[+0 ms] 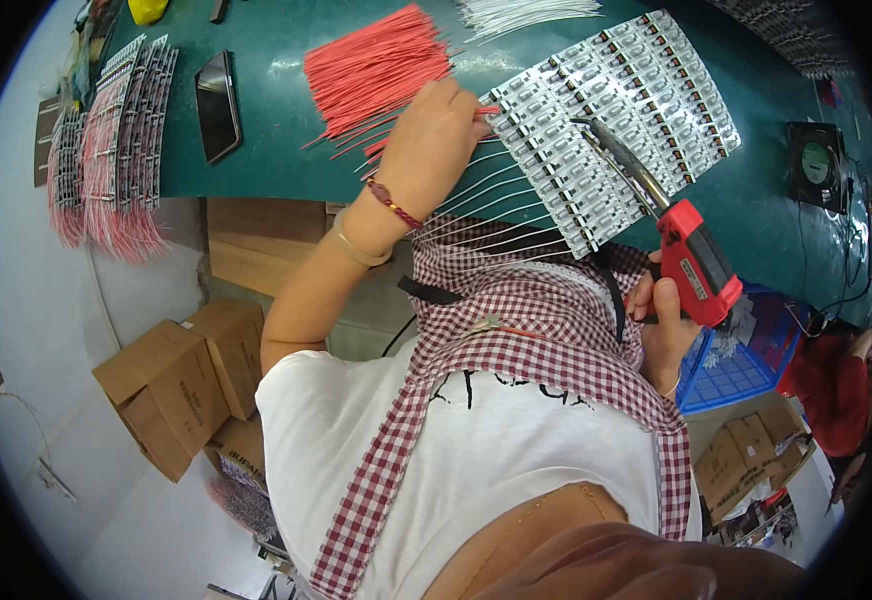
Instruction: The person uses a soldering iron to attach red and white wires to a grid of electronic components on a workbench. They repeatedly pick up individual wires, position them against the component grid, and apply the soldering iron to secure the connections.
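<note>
My left hand is closed over the left corner of a panel of small circuit boards, pinching a short red wire whose tip lies at the panel's edge. White wires run from the panel's near-left edge down toward the apron. In my right hand is a red and black soldering gun, my fingers wrapped round its grip. Its tip rests over the middle of the panel; whether it touches cannot be made out. A pile of red wires lies beyond my left hand.
On the green table lie a black phone, a bundle of white wires and a black device. Wired panels hang over the left edge. Cardboard boxes and a blue basket stand below.
</note>
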Demonstrator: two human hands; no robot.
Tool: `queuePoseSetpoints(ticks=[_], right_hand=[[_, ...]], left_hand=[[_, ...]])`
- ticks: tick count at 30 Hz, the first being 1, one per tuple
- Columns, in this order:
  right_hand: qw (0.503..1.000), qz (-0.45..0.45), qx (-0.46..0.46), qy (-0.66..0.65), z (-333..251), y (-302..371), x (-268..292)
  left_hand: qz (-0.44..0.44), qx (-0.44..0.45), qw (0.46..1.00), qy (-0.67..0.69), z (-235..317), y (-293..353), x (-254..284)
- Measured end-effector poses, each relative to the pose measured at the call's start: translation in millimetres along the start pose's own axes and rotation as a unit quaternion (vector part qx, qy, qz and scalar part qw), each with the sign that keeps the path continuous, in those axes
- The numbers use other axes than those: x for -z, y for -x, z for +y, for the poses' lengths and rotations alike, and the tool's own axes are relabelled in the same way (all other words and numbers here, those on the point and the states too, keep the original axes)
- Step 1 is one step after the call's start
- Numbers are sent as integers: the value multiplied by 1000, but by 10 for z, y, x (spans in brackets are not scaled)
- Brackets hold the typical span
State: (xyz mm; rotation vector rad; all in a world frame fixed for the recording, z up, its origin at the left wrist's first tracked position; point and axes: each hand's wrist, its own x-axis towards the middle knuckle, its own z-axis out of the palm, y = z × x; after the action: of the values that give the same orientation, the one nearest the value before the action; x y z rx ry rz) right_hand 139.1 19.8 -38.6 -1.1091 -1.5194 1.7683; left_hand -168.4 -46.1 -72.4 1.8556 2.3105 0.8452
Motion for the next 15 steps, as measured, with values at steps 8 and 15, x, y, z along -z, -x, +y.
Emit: queuePoseSetpoints(ticks=[8, 15], right_hand=[[1000, 7, 5, -10, 16, -4, 1], [1000, 9, 18, -13, 16, -12, 16]], left_hand=[[4, -26, 997, -67, 36, 2, -125], [24, -9, 995, -100, -53, -24, 179]])
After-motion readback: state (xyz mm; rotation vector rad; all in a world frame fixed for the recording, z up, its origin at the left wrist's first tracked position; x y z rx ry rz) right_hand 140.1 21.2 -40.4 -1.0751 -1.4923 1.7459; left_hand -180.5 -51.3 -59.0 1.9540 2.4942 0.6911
